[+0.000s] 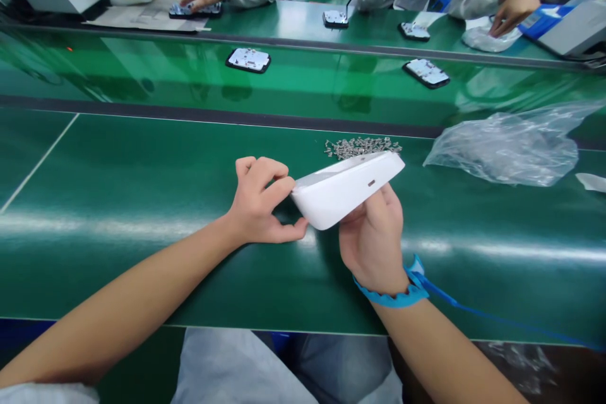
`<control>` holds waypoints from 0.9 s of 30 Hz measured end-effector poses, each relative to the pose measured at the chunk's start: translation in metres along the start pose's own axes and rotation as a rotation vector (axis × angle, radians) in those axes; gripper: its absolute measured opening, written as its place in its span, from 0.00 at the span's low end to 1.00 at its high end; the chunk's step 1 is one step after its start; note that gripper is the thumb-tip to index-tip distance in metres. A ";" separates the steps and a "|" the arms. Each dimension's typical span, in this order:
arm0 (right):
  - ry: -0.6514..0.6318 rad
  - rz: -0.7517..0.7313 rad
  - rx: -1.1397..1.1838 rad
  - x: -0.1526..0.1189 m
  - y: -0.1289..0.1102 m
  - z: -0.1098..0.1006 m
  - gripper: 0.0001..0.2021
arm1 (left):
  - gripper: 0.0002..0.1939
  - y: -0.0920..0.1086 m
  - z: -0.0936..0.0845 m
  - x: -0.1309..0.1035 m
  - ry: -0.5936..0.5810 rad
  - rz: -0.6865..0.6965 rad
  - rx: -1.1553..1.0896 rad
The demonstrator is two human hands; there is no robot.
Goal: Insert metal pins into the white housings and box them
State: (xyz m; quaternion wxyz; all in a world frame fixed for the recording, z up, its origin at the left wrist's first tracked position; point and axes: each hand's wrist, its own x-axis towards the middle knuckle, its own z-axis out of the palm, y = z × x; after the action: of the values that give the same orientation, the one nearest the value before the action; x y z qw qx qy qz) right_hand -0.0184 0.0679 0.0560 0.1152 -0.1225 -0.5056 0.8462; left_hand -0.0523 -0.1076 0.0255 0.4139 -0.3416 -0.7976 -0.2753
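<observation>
The left hand pinched the white casing at its left end between thumb and fingers; the right hand held it from below, fingers partly hidden. The casing was tilted above the green worktop, just nearer than the metal pieces.

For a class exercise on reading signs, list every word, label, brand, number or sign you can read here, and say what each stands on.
No text can be read.
White housing: no lettering visible.
Black-rimmed boards: markings too small and blurred.
Clear plastic bag: none visible.
</observation>
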 end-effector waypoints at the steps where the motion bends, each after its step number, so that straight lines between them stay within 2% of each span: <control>1: -0.046 0.000 0.017 -0.002 -0.002 0.001 0.17 | 0.19 0.000 0.000 0.000 0.007 -0.006 0.010; 6: -0.284 -0.045 0.070 -0.008 -0.005 0.000 0.22 | 0.19 0.000 0.002 0.000 0.033 -0.036 0.056; 11: -0.360 -0.146 -0.077 -0.009 0.006 -0.007 0.26 | 0.20 0.000 0.003 0.000 0.062 -0.037 0.084; 17: -0.495 -0.162 -0.180 -0.011 0.006 -0.009 0.38 | 0.19 0.001 0.002 0.001 0.083 -0.031 0.090; 21: -0.513 -0.126 -0.133 -0.009 0.004 -0.007 0.38 | 0.19 0.001 0.002 0.002 0.093 -0.054 0.072; 27: -0.444 -0.124 -0.107 -0.006 0.006 -0.006 0.34 | 0.20 0.002 0.002 0.002 0.079 -0.074 0.065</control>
State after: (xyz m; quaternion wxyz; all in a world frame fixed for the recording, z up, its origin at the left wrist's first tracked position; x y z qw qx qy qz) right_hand -0.0107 0.0685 0.0484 0.0464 0.0920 -0.5691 0.8158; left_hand -0.0520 -0.1043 0.0263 0.4457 -0.2870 -0.8012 -0.2776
